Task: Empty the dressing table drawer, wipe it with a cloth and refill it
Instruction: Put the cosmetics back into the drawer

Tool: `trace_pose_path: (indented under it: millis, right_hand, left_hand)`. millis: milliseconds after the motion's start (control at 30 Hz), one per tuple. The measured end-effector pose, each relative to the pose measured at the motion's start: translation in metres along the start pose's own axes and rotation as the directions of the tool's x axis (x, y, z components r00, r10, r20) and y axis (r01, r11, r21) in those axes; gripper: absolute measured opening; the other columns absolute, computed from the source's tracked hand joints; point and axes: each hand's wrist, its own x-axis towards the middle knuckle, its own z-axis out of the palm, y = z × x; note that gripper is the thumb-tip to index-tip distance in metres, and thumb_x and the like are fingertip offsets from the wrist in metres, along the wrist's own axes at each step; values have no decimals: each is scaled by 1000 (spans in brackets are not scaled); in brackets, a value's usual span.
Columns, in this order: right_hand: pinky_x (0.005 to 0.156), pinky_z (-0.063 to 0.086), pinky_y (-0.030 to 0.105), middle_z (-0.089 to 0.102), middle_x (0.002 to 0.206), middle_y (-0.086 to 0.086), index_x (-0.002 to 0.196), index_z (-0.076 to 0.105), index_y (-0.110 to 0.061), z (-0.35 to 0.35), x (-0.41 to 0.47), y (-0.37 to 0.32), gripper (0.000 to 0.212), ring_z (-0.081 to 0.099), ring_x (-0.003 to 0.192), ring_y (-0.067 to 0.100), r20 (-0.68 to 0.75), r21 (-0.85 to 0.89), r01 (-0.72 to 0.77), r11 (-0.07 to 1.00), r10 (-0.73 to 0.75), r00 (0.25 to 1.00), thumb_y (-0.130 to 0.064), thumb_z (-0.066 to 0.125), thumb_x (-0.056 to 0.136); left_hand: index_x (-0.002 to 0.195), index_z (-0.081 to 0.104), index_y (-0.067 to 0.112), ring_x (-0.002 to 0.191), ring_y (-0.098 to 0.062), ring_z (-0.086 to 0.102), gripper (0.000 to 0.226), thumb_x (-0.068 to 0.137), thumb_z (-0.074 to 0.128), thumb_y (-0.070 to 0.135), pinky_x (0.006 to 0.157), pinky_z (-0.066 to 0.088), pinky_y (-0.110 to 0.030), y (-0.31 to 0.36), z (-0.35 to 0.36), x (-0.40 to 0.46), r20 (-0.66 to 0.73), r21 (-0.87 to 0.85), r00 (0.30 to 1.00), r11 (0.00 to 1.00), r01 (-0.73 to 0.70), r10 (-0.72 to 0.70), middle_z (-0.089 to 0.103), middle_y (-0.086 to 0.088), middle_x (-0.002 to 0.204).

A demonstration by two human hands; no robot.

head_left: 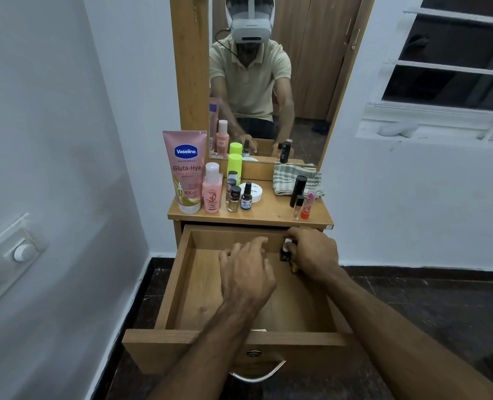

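Emptying looks nearly done; the drawer [181, 284], centre frame, shows bare wood; the right hand [311, 252] holds small bottles [285, 251] in a closed grip at its back right; the left hand [246, 272] hovers, fingers loosely curled, holding nothing; next, lift them to the bench [268, 215], then fetch the checked cloth [285, 177].

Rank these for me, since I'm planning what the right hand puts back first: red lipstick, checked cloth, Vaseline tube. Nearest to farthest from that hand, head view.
From the right hand, in the drawer's back right corner:
1. Red lipstick, at the tabletop's front right, just above the hand.
2. Checked cloth, farther back on the right, by the mirror.
3. Vaseline tube, far left of the tabletop.
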Motion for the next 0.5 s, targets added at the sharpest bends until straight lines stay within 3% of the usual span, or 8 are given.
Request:
trace_pose_path:
  millis: [100, 200, 300, 400, 500]
  right_hand:
    - [80, 55, 34, 72, 112, -8, 115, 70, -30, -3, -3, 3, 20, 65, 97, 14, -48, 40, 24, 999, -22, 999, -29, 55, 102]
    - [72, 54, 31, 71, 103, -13, 110, 71, -31, -13, -6, 2, 18, 64, 89, 8, -217, 149, 63, 987, -29, 976, -37, 56, 101]
    - [66, 49, 28, 69, 109, -12, 130, 64, -31, -33, 0, 0, 31, 61, 88, 6, -369, 188, 83, 979, -8, 930, -39, 57, 101]
    - [70, 52, 33, 65, 117, -7, 149, 49, -31, -51, 12, -2, 47, 64, 96, 15, -317, 68, 48, 997, -24, 948, -39, 52, 103]
    - [77, 51, 34, 59, 134, -5, 148, 48, -30, -59, 18, -5, 44, 63, 111, 20, -211, -103, 32, 994, -53, 976, -40, 48, 105]
  left_hand:
    - [142, 47, 34, 116, -9, 52, 48, 94, 55, 34, 105, 34, -36, 1, -1, 0, 4, 11, 1000, 1000, 0, 0, 63, 16, 119]
    - [142, 46, 34, 117, -9, 52, 48, 95, 55, 35, 106, 34, -37, 1, 0, 2, 14, 16, 1000, 1000, 3, -3, 63, 15, 120]
    - [142, 46, 34, 117, -9, 51, 47, 95, 55, 34, 107, 33, -37, 1, 1, 2, 16, 15, 1000, 1000, 2, -3, 63, 16, 120]
    - [140, 48, 34, 116, -9, 52, 46, 95, 56, 33, 106, 33, -36, 0, 1, 2, 10, 15, 1000, 1000, 2, -2, 63, 16, 118]
    - [142, 49, 33, 117, -9, 52, 47, 95, 55, 33, 107, 33, -36, 0, 2, 2, 13, 15, 1000, 1000, 3, -3, 63, 15, 120]
